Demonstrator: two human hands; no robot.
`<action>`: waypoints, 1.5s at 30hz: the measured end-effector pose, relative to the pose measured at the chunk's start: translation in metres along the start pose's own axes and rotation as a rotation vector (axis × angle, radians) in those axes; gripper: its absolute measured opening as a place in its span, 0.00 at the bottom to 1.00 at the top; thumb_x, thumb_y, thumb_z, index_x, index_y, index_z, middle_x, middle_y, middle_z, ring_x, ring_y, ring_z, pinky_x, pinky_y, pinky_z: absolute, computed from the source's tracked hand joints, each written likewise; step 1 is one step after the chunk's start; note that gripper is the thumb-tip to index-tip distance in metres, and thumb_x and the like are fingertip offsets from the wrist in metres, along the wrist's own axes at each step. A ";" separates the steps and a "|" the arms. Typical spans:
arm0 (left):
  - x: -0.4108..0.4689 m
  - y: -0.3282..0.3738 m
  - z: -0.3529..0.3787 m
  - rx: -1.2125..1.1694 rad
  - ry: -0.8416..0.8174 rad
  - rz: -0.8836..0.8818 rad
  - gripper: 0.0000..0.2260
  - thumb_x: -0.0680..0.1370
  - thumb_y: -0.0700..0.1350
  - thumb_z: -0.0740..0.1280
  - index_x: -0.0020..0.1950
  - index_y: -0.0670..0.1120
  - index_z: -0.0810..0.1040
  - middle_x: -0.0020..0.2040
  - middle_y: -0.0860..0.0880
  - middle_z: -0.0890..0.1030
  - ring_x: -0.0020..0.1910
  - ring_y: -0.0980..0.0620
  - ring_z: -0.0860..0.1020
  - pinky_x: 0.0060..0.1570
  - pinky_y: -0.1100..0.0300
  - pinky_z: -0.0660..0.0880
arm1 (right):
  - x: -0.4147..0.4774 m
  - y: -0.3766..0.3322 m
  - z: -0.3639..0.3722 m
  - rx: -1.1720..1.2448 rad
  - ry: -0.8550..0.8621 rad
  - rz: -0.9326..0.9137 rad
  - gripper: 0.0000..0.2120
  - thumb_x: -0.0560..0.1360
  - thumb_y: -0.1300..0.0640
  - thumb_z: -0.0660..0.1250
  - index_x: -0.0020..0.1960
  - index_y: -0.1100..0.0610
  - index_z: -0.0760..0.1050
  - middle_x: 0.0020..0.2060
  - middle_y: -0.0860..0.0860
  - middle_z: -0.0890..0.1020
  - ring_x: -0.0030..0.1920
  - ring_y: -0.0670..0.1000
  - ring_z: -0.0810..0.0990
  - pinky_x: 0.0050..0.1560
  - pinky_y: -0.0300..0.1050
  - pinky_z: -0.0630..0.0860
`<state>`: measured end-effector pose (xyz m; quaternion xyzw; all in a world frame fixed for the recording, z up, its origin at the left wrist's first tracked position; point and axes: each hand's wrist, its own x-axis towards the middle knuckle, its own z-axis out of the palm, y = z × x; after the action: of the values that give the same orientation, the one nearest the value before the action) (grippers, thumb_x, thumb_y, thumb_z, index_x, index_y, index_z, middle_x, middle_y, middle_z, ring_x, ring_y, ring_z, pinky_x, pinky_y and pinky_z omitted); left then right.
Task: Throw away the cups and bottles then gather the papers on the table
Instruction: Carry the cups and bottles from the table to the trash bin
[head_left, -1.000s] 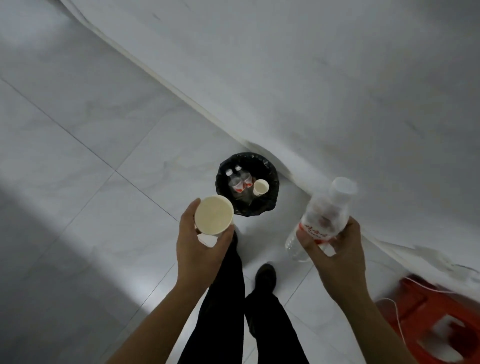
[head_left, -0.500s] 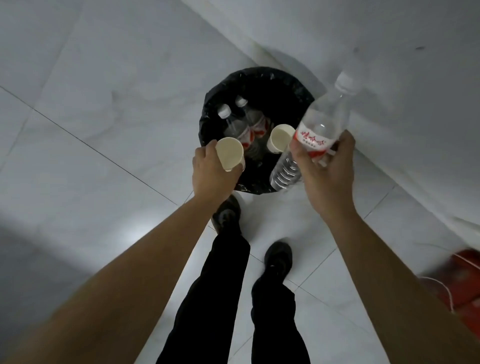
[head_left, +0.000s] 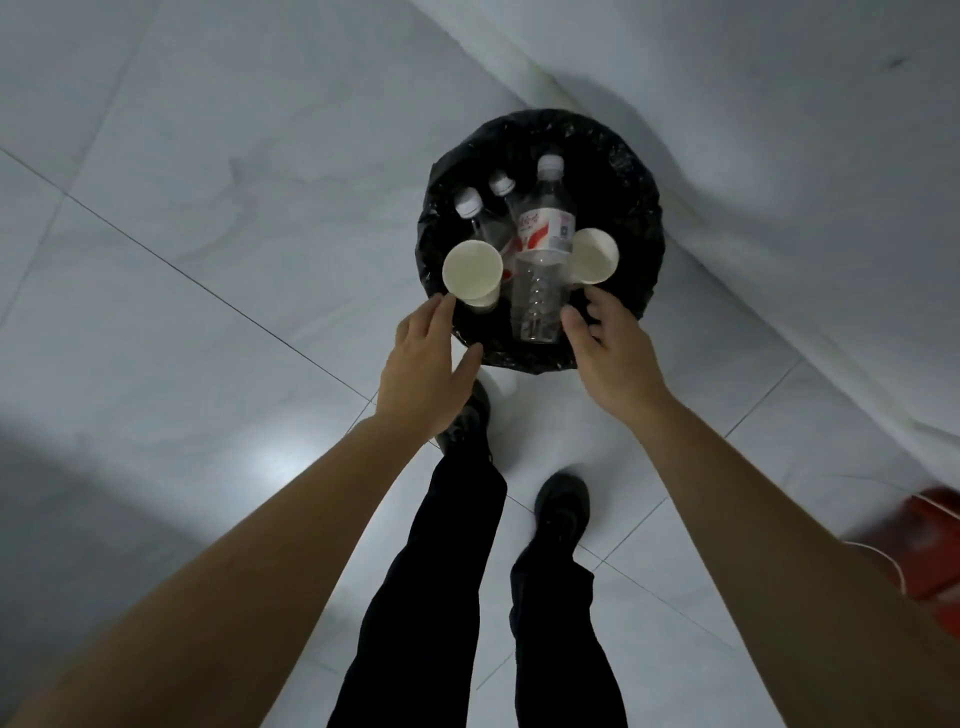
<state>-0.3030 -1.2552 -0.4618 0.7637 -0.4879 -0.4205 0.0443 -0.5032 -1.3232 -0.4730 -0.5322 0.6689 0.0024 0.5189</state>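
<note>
A round bin lined with a black bag (head_left: 636, 171) stands on the floor by the wall. Inside it lie a clear bottle with a red label (head_left: 540, 260), two more bottles with white caps (head_left: 470, 205) behind it, a white paper cup (head_left: 472, 270) at the left and another paper cup (head_left: 595, 255) at the right. My left hand (head_left: 426, 364) hovers at the bin's near left rim, fingers apart and holding nothing. My right hand (head_left: 610, 353) hovers at the near right rim, also spread and holding nothing.
White marble floor tiles (head_left: 182, 312) lie all around the bin, and a white wall (head_left: 779, 130) runs diagonally behind it. My legs in black trousers and black shoes (head_left: 561, 509) stand just in front of the bin. A red object (head_left: 930, 551) sits at the right edge.
I have come closer to the bin. My left hand let go of the paper cup and my right hand let go of the bottle; both now lie in the bin.
</note>
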 end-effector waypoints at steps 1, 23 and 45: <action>-0.014 0.005 -0.011 -0.021 0.018 0.005 0.27 0.82 0.51 0.63 0.79 0.44 0.62 0.77 0.46 0.66 0.76 0.45 0.63 0.71 0.49 0.66 | -0.018 -0.002 -0.010 -0.024 0.018 0.000 0.26 0.82 0.41 0.57 0.77 0.52 0.64 0.69 0.52 0.75 0.67 0.52 0.74 0.66 0.50 0.71; -0.588 0.137 -0.277 -0.727 0.964 -0.135 0.20 0.77 0.52 0.66 0.69 0.55 0.72 0.62 0.62 0.79 0.64 0.60 0.77 0.55 0.68 0.75 | -0.521 -0.237 -0.186 0.249 0.017 -0.642 0.16 0.78 0.43 0.67 0.64 0.37 0.72 0.61 0.38 0.79 0.60 0.38 0.79 0.50 0.26 0.74; -0.590 -0.137 -0.530 -0.961 1.505 -0.413 0.21 0.80 0.42 0.67 0.72 0.48 0.70 0.62 0.55 0.78 0.62 0.60 0.77 0.53 0.72 0.74 | -0.486 -0.625 0.122 -0.109 -0.449 -1.044 0.26 0.71 0.44 0.70 0.67 0.35 0.67 0.63 0.36 0.76 0.62 0.39 0.78 0.55 0.31 0.76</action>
<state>0.0566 -0.9044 0.1665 0.8076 0.0433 0.0307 0.5873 -0.0231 -1.1811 0.1521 -0.8048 0.1894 -0.1067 0.5523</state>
